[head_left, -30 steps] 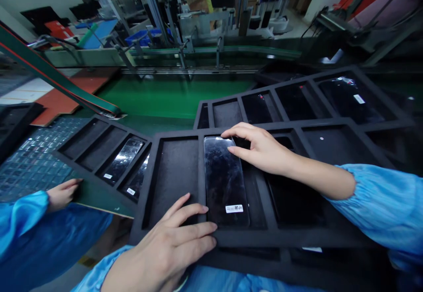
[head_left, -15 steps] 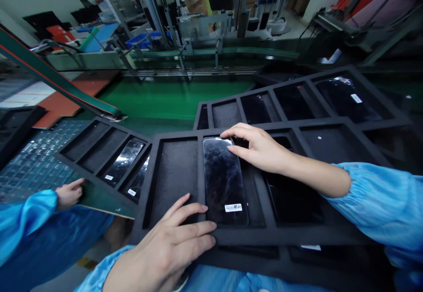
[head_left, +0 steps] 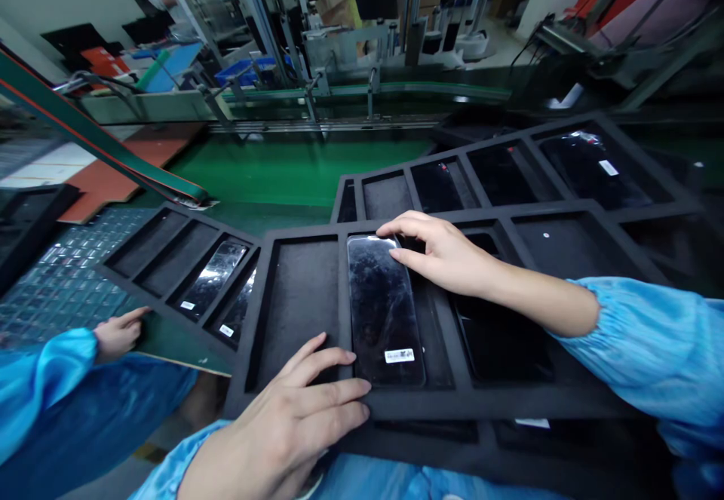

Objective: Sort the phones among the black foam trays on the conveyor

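Fingers: left hand (head_left: 277, 417) and right hand (head_left: 446, 255) lie loosely on a phone (head_left: 385, 311), at its lower-left and top edges; cannot tell if gripping.
Phone: in a compartment of a foam tray (head_left: 509, 406), screen up.
Surface: green bench (head_left: 294, 168) at 12 o'clock; more trays (head_left: 509, 153) at 1 o'clock.
Room: conveyor (head_left: 367, 90) at 12 o'clock; another blue-sleeved hand (head_left: 118, 336) at 9 o'clock.

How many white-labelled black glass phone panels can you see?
4, perhaps more hidden in dark compartments: one panel in the nearest black foam tray, two panels side by side in the left tray, one panel in the far-right tray.
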`<state>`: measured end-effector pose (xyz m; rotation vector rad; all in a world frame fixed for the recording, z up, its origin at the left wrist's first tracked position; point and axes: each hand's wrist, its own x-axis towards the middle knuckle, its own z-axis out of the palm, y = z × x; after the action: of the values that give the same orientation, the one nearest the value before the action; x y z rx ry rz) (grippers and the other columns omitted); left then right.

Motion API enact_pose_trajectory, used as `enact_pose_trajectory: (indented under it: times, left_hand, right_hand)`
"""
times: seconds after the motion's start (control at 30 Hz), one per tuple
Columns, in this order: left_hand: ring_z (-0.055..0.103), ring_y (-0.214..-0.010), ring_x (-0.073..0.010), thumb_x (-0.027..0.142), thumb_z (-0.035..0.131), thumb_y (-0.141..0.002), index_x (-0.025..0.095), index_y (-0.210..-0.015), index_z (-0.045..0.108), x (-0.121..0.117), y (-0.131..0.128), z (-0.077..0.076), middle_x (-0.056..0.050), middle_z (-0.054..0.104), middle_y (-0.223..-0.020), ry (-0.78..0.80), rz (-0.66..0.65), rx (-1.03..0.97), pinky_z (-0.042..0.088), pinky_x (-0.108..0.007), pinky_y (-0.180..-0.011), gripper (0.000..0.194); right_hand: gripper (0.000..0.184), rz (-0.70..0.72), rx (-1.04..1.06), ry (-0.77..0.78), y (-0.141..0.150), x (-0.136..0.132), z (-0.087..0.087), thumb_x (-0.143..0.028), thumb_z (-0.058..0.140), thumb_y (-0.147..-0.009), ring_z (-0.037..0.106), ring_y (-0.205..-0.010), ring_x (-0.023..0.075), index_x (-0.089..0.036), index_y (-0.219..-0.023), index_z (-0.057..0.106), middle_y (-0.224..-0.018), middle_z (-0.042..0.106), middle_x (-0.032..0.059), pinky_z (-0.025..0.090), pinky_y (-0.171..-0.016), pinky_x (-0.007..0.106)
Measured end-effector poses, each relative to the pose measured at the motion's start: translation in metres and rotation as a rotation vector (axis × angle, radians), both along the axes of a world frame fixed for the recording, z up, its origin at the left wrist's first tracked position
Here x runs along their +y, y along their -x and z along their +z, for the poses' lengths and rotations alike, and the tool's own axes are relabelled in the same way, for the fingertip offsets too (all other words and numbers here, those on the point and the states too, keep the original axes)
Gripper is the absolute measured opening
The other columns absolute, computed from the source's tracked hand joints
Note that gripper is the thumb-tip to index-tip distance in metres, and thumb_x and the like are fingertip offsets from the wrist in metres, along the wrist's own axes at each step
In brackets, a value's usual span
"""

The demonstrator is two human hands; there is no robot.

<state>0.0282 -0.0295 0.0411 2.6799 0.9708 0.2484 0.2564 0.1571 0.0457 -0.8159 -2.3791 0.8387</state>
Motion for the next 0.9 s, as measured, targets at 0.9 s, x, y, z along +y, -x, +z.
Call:
enact_pose_trajectory:
  times: [0.9]
  left_hand:
    - [0.019,-0.138,-0.0200,0.011,0.049,-0.083,0.019,-0.130,0.047,-0.0024,-0.0003,-0.0022,0.005,0.042,-0.141,-0.003,0.004,-0.008,0.018,-0.045,-0.116,0.048]
  right_hand:
    - [0.027,-0.014,0.002,0.001,-0.0008,-0.0006,0.0015,-0.008,0.058,-0.082,0.053,-0.089,0.0117,-0.017,-0.107,0.063,-0.103,0.058,0.0007,0.040,-0.070,0.023]
